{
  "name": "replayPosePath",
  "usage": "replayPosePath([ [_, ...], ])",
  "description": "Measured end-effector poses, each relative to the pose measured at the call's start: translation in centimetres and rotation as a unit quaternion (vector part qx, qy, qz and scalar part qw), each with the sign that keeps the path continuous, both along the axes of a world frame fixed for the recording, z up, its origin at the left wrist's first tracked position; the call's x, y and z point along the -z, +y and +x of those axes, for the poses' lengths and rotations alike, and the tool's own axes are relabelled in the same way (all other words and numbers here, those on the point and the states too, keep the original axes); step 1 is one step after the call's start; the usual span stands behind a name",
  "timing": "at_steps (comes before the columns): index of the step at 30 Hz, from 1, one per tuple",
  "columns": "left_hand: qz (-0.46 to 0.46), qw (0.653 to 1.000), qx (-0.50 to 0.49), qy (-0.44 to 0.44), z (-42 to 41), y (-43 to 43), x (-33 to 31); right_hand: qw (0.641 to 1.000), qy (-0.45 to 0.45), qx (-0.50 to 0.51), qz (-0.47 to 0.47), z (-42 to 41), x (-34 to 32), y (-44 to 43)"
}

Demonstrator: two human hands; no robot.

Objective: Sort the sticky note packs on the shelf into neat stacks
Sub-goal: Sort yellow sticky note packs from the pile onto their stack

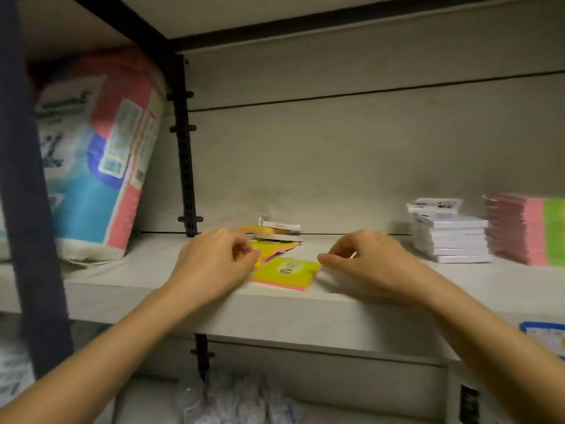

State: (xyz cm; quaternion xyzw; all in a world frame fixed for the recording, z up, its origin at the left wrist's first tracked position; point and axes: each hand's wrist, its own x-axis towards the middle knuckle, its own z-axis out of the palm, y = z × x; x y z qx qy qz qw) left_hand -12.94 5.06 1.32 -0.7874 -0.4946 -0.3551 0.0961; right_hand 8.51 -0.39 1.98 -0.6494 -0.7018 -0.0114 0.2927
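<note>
Where the shelf [214, 301] runs flat before you, a yellow sticky note pack [286, 272] with a pink edge lies near its front lip, turned a little askew, a round label on its top face. Just behind it and partly overlapping it lies a second yellow pack [273, 246], also askew. Behind that, against the back wall, sits a small jumble of packs [279, 231], yellow and white, lying at odd angles on one another.

Your left hand [214, 261] rests on the shelf at the left of both yellow packs, fingers curled in and fingertips at the edge of the second one. The grip is narrow, but you cannot tell whether it pinches the pack or only touches it. Your right hand [367, 261] rests at the right, its forefinger tip touching the right corner of the front pack and the other fingers curled; whether that grip holds anything cannot be told.

Well apart to the right stands a neat stack of white packs [452, 237], and beside it a taller stack of pink and green packs [529, 231]. Far left, a large printed bag [101, 154] leans by the black slotted upright [186, 148].
</note>
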Motion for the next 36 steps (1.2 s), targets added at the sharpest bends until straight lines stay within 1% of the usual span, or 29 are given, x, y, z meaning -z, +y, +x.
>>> replayPosePath([
  [2,-0.022,0.999,0.01,0.024,-1.5,0.6,0.1,0.997,-0.051,0.05,-0.036,-1.5,0.2,0.7],
  [4,-0.051,0.997,0.035,0.037,-2.0,0.8,0.3,0.99,-0.08,0.088,-0.074,-2.5,0.5,1.1],
  [8,-0.13,0.985,0.114,0.013,-1.8,0.9,0.4,0.983,-0.076,0.127,-0.109,-3.7,0.5,1.5],
  [10,-0.15,0.977,0.148,0.008,-1.5,0.9,0.3,0.984,-0.062,0.119,-0.118,-4.1,0.5,1.5],
  [13,-0.169,0.968,0.187,-0.022,-1.3,0.8,0.4,0.988,-0.028,0.087,-0.124,-4.4,0.5,1.2],
  [16,-0.18,0.959,0.209,-0.059,-1.1,0.8,0.6,0.989,0.066,0.023,-0.133,-4.8,0.4,0.8],
  [19,-0.157,0.963,0.212,-0.055,-0.8,0.8,0.7,0.99,0.102,0.033,-0.087,-4.7,0.8,0.9],
  [22,-0.149,0.961,0.223,-0.062,-0.8,0.9,0.8,0.972,0.231,-0.001,-0.044,-4.3,1.3,1.0],
  [23,-0.147,0.961,0.227,-0.065,-0.8,0.9,0.9,0.969,0.247,-0.01,-0.029,-4.1,1.3,1.0],
  [26,-0.12,0.961,0.236,-0.081,-0.8,0.8,1.1,0.961,0.274,-0.032,0.03,-3.6,1.5,0.8],
  [31,0.0,0.956,0.259,-0.138,-0.8,0.4,1.4,0.926,0.34,-0.077,0.143,-3.5,1.8,0.1],
  [34,0.069,0.951,0.264,-0.147,-0.5,-0.1,1.7,0.91,0.353,-0.101,0.191,-3.6,1.9,-0.6],
  [36,0.087,0.944,0.273,-0.162,-0.2,-0.5,1.8,0.906,0.351,-0.114,0.21,-3.5,2.0,-1.1],
])
